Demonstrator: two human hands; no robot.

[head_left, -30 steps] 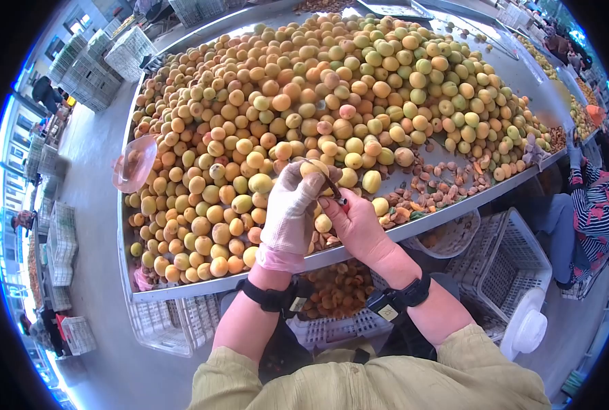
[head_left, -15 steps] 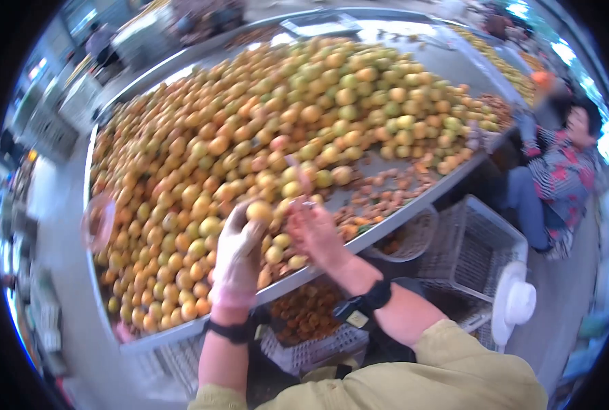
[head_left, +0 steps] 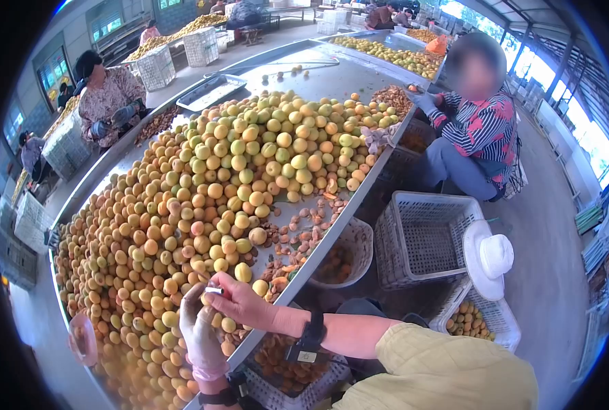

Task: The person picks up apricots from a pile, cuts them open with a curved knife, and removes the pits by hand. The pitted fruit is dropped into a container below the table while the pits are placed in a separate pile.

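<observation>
My left hand (head_left: pixel 200 336), in a pale glove with a pink cuff, is curled at the near edge of a heap of yellow-orange apricots (head_left: pixel 202 184). Its fingers close round an apricot, mostly hidden between my hands. Bare and closed, my right hand (head_left: pixel 246 305) meets the left fingertips. From its grip shows the pale, shiny end of a small tool (head_left: pixel 213 290); the rest is covered. Brown apricot pits (head_left: pixel 304 236) lie on the metal table (head_left: pixel 345 229) beyond my right hand.
Below the table edge stand a crate of apricot pieces (head_left: pixel 287 365), a white basket (head_left: pixel 366 253) and a grey crate (head_left: pixel 421 205). A white hat (head_left: pixel 492 256) rests beside that crate. One co-worker (head_left: pixel 479 130) sits at right, another (head_left: pixel 106 99) across the table.
My view has swung, so the table and hands appear farther left and the hands lower. The hands have come together, and the apricot in my left hand is now mostly covered.
</observation>
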